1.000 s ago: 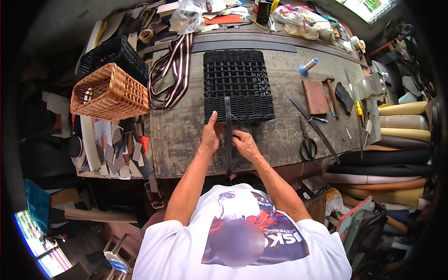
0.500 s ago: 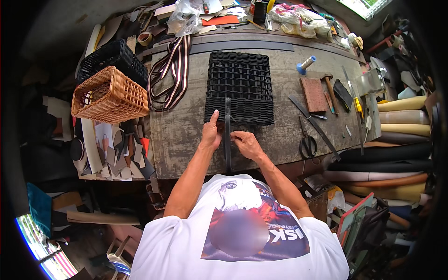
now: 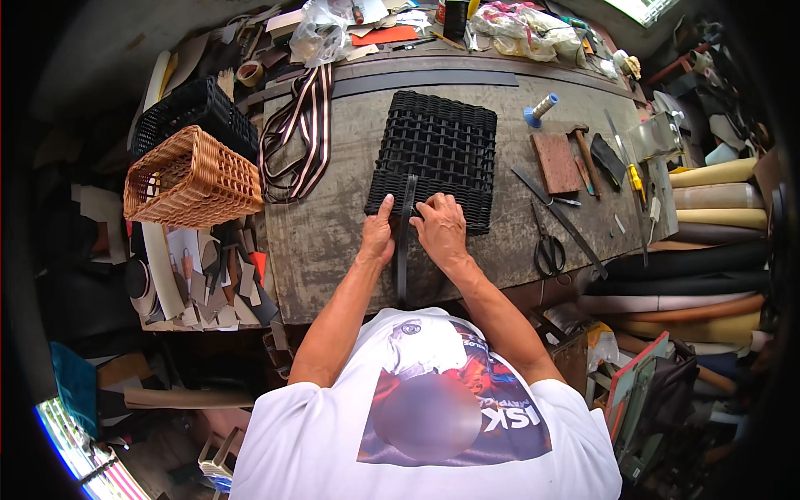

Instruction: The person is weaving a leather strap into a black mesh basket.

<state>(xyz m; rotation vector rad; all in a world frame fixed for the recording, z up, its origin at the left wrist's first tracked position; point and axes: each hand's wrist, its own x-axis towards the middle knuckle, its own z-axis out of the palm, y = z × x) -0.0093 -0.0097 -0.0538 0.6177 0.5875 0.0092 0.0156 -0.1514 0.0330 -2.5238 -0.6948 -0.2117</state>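
A black woven basket (image 3: pixel 437 137) lies tilted slightly on the workbench, with a long dark strap (image 3: pixel 402 258) running from its lower band toward me. My left hand (image 3: pixel 377 233) grips the basket's near edge just left of the strap, thumb on top. My right hand (image 3: pixel 442 229) rests on the lower band right of the strap, fingers bent and close to the strap; whatever is between the fingertips is too small to make out.
Left are an orange wicker basket (image 3: pixel 192 175), another black basket (image 3: pixel 192 108) and striped webbing (image 3: pixel 296 142). Right lie scissors (image 3: pixel 550 254), a metal ruler (image 3: pixel 562 229), a brick-coloured block (image 3: pixel 554 164), a hammer (image 3: pixel 587 154) and a thread cone (image 3: pixel 540 110). Material rolls (image 3: pixel 708 217) fill the far right.
The black basket has shifted right and turned slightly clockwise. My right hand has moved up from below the basket onto its lower band. My left hand still grips the near edge.
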